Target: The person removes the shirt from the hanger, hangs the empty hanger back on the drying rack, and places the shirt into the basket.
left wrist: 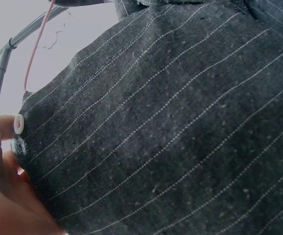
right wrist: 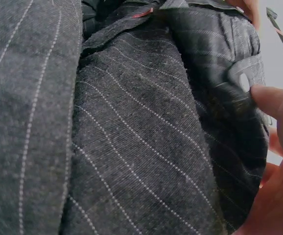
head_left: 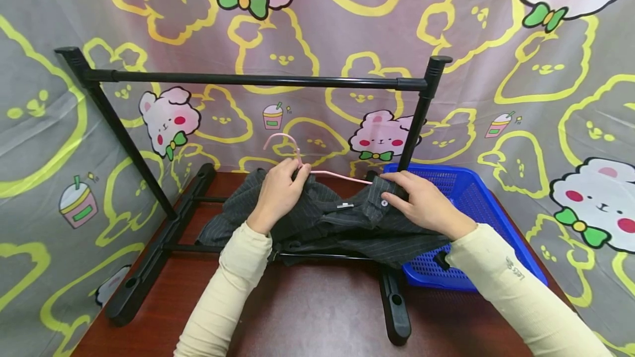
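Observation:
A dark grey pinstriped shirt (head_left: 317, 219) hangs bunched between both hands, over the lower bars of a black rack. A pink wire hanger (head_left: 342, 176) is partly inside it; the hook stands up and one arm runs rightward into the cloth. My left hand (head_left: 281, 189) pinches the shirt's edge at the base of the hook, close to a white button (left wrist: 19, 124) in the left wrist view. With thumb and fingers, my right hand (head_left: 421, 200) grips the other edge, its thumb beside another button (right wrist: 244, 82) in the right wrist view.
The black rack (head_left: 258, 80) stands on a reddish-brown table (head_left: 307, 313), its top bar behind and above the hands. At the right, a blue plastic basket (head_left: 511, 241) sits under the right forearm. A patterned cloth backdrop (head_left: 307, 32) encloses the back and sides.

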`<move>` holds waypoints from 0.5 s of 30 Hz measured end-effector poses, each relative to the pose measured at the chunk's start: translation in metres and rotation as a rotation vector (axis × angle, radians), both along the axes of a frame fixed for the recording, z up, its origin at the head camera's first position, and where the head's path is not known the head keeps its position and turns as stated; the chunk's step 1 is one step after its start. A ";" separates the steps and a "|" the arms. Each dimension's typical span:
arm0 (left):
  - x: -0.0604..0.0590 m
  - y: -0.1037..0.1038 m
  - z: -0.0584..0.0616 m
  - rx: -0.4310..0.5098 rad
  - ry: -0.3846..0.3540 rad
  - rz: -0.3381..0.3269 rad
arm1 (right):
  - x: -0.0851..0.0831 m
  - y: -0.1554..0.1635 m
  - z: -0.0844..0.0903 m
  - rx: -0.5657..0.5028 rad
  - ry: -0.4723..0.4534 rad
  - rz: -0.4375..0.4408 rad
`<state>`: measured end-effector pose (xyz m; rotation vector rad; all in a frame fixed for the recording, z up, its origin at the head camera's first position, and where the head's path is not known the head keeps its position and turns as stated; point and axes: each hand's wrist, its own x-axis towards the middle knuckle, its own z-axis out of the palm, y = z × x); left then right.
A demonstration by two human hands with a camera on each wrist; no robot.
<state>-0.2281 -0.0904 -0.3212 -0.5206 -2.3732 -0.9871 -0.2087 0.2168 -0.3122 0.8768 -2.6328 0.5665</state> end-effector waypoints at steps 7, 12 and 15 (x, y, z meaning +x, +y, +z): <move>-0.002 -0.003 -0.001 0.002 0.010 0.003 | -0.001 0.000 -0.002 -0.010 0.038 0.001; -0.002 -0.005 -0.001 -0.010 0.036 0.016 | -0.001 0.001 -0.003 -0.020 0.075 0.012; -0.003 -0.007 -0.001 -0.017 0.051 0.025 | -0.001 0.002 -0.003 -0.032 0.082 0.016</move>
